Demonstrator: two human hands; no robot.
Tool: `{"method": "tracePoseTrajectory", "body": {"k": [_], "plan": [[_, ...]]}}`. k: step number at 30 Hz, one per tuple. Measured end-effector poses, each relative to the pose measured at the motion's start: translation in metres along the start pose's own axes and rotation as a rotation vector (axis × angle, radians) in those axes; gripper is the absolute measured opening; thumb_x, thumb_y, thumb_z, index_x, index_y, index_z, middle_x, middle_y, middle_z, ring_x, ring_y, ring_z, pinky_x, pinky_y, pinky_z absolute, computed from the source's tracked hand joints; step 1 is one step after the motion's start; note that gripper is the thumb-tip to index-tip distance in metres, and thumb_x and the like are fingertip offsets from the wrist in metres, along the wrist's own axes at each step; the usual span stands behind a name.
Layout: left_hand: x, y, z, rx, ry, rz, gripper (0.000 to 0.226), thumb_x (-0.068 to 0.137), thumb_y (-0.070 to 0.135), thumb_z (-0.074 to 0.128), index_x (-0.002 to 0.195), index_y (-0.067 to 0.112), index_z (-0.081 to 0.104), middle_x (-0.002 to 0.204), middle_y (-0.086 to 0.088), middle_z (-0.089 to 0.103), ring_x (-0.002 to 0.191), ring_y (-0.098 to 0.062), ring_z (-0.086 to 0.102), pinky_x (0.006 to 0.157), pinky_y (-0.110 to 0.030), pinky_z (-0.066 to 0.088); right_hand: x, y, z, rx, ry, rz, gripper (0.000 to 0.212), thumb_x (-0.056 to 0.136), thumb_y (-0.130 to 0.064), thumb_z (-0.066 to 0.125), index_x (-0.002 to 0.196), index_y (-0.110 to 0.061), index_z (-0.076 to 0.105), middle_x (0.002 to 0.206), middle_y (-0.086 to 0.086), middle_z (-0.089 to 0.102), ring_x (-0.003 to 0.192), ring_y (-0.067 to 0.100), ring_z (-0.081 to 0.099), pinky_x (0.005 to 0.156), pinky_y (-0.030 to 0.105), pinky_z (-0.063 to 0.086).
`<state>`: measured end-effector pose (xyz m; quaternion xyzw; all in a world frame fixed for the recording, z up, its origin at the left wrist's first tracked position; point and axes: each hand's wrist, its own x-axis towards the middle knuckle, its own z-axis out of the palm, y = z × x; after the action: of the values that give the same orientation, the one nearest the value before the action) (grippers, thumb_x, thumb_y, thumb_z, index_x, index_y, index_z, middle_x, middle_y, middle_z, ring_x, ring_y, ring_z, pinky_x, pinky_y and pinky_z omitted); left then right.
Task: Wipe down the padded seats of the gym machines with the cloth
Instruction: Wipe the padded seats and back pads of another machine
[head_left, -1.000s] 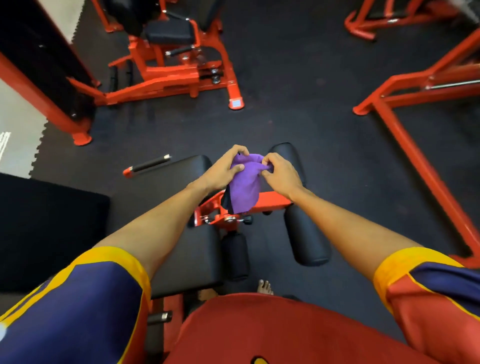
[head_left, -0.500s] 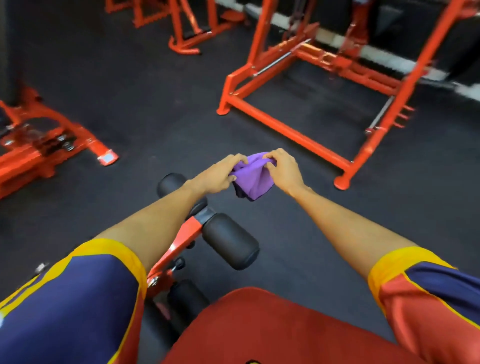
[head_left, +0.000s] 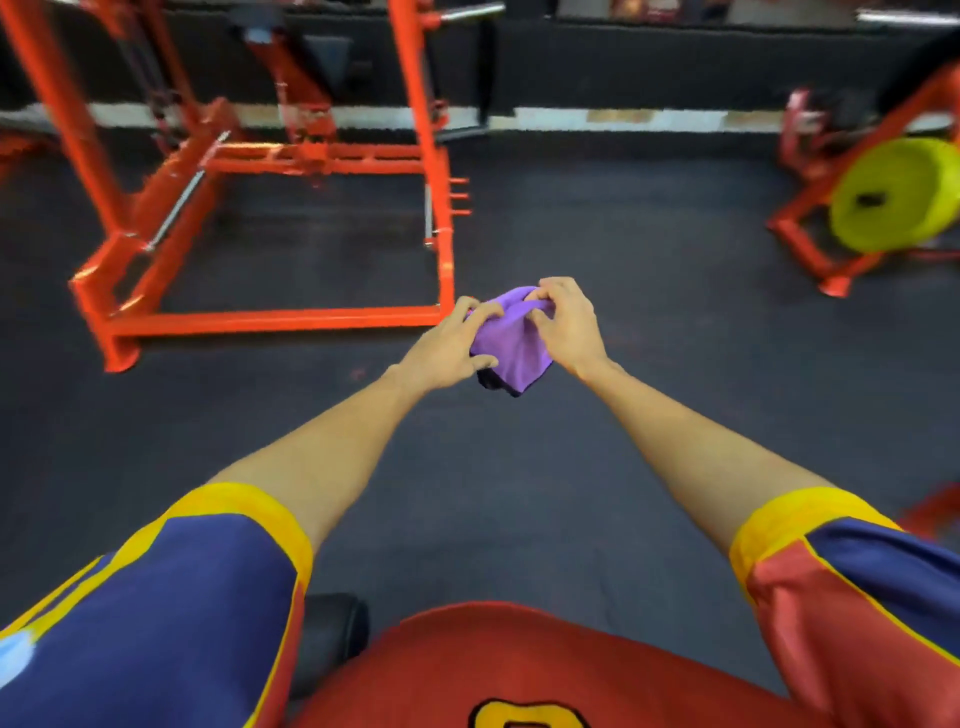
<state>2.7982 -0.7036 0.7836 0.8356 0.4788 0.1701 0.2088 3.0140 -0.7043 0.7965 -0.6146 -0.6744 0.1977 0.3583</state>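
Cloth (head_left: 511, 348), purple, bunched: you hold it in mid-air between both hands, out in front of your chest, above the dark floor (head_left: 519, 493).

Head view, grips:
- Left hand (head_left: 447, 348): fingers curled over the cloth's left side, thumb beneath.
- Right hand (head_left: 569, 327): fingertips pinching the top fold.
- Long axis: runs from the pinched top edge down to a loose corner that points toward you and the floor.

Head view, surroundings:
- Orange rack frame (head_left: 270, 319): base rail just beyond your left hand.
- Yellow weight plate (head_left: 893, 195): on an orange stand, well apart at far right.
- Black padded roller (head_left: 332, 634): beside your left sleeve at the bottom edge.
- Open floor: between rack and plate, and beneath both forearms.
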Motion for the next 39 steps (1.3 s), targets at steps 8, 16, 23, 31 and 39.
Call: {"method": "tracePoseTrajectory", "body": {"k": [8, 16, 23, 31, 39], "plan": [[0.164, 0.132, 0.074, -0.098, -0.182, 0.195, 0.023, 0.094, 0.028, 0.068, 0.084, 0.019, 0.049, 0.103, -0.004, 0.047, 0.091, -0.024, 0.052, 0.074, -0.033, 0.038, -0.018, 0.107, -0.161, -0.078, 0.274, 0.312, 0.018, 0.095, -0.007, 0.059, 0.109, -0.013, 0.068, 0.118, 0.002, 0.070, 0.099, 0.017, 0.062, 0.091, 0.025, 0.047], [0.272, 0.280, 0.110, -0.129, -0.331, 0.522, 0.021, 0.089, 0.017, 0.068, 0.090, 0.013, 0.048, 0.101, -0.005, 0.058, 0.090, -0.027, 0.057, 0.069, -0.037, 0.041, -0.072, 0.169, -0.297, -0.337, 0.439, 0.617, 0.012, 0.088, -0.012, 0.071, 0.096, -0.020, 0.069, 0.096, -0.001, 0.071, 0.091, 0.020, 0.065, 0.080, 0.029, 0.048], [0.323, 0.386, 0.112, -0.199, -0.384, 0.784, 0.022, 0.087, 0.017, 0.068, 0.089, 0.016, 0.046, 0.101, -0.006, 0.062, 0.090, -0.029, 0.059, 0.077, -0.045, 0.050, -0.098, 0.160, -0.381, -0.515, 0.637, 0.809, 0.013, 0.087, -0.016, 0.073, 0.099, -0.021, 0.071, 0.094, -0.004, 0.068, 0.088, 0.020, 0.062, 0.076, 0.029, 0.045], [0.347, 0.470, 0.130, -0.345, -0.419, 0.992, 0.022, 0.087, 0.013, 0.064, 0.085, 0.020, 0.043, 0.094, 0.000, 0.055, 0.087, -0.028, 0.057, 0.075, -0.042, 0.046, -0.128, 0.149, -0.427, -0.635, 0.796, 0.953, 0.012, 0.086, -0.022, 0.073, 0.096, -0.027, 0.068, 0.101, -0.001, 0.072, 0.095, 0.025, 0.065, 0.084, 0.040, 0.052], [0.350, 0.575, 0.199, -0.443, -0.418, 1.123, 0.017, 0.091, 0.015, 0.060, 0.085, 0.020, 0.045, 0.090, 0.001, 0.054, 0.083, -0.027, 0.056, 0.075, -0.043, 0.050, -0.186, 0.197, -0.495, -0.644, 0.879, 1.070, 0.011, 0.087, -0.024, 0.073, 0.092, -0.030, 0.065, 0.093, -0.008, 0.066, 0.091, 0.023, 0.065, 0.079, 0.036, 0.052]]}}
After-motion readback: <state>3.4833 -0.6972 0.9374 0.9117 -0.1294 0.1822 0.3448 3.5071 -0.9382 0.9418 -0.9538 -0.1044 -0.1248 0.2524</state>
